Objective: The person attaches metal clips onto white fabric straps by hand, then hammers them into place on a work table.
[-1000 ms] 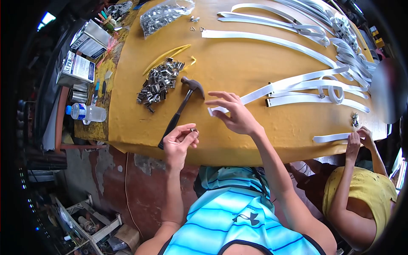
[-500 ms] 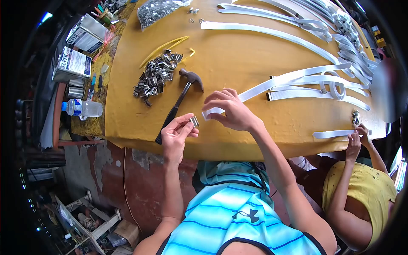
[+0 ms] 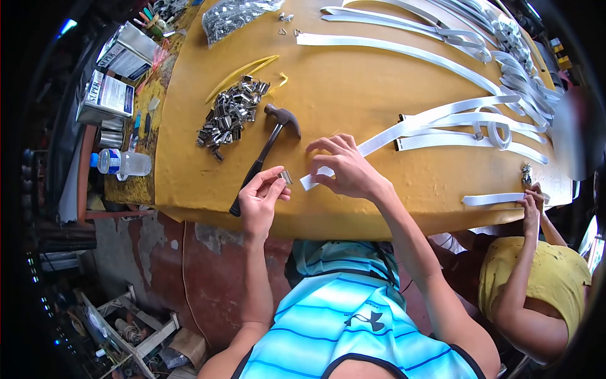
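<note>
A small shiny metal clip (image 3: pixel 286 177) is pinched between the thumb and fingers of my left hand (image 3: pixel 257 203). My right hand (image 3: pixel 347 167) grips a flat white webbing strap (image 3: pixel 384 138) near its end. The strap's cut tip pokes out toward the clip, with a small gap between them. Just beyond my left hand lies a claw hammer (image 3: pixel 270 142), its dark handle toward the table's near edge. Behind it is a pile of similar metal clips (image 3: pixel 228 117).
More white straps (image 3: pixel 467 120) lie across the right of the yellow-covered table (image 3: pixel 353 82). A bag of metal parts (image 3: pixel 237 19) sits at the back. Cans (image 3: pixel 107 95) and a water bottle (image 3: pixel 129 162) stand left. A co-worker's hands (image 3: pixel 533 202) handle another strap at right.
The strap's tip has dropped slightly and now points down toward the table's near edge. The clip in my left hand has turned a little. The co-worker's hands have shifted slightly.
</note>
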The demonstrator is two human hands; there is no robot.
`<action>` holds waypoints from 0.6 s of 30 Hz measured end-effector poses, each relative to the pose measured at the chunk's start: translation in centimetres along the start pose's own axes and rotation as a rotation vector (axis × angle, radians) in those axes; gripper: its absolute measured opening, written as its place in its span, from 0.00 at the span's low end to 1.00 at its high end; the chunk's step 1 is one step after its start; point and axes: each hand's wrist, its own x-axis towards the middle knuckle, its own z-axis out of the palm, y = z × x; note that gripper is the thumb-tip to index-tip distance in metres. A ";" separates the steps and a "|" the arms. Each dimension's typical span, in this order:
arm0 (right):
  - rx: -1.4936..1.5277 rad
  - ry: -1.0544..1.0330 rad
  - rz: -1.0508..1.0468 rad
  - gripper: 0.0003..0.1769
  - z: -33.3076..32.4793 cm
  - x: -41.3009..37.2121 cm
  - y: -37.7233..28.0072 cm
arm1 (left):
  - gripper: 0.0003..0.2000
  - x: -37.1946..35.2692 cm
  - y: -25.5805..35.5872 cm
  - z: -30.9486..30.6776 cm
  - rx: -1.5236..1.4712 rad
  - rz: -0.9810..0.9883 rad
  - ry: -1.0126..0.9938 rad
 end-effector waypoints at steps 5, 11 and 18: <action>0.005 0.049 -0.023 0.06 0.0 -0.1 -0.4 | 0.11 0.0 0.1 -0.6 0.024 0.019 0.020; 0.055 -0.010 0.013 0.07 -0.4 0.0 -0.3 | 0.11 -0.1 -0.3 -0.5 0.041 -0.014 -0.007; 0.012 -0.036 -0.027 0.11 -0.4 -0.5 -0.4 | 0.11 0.1 -0.3 -0.1 0.046 -0.013 -0.037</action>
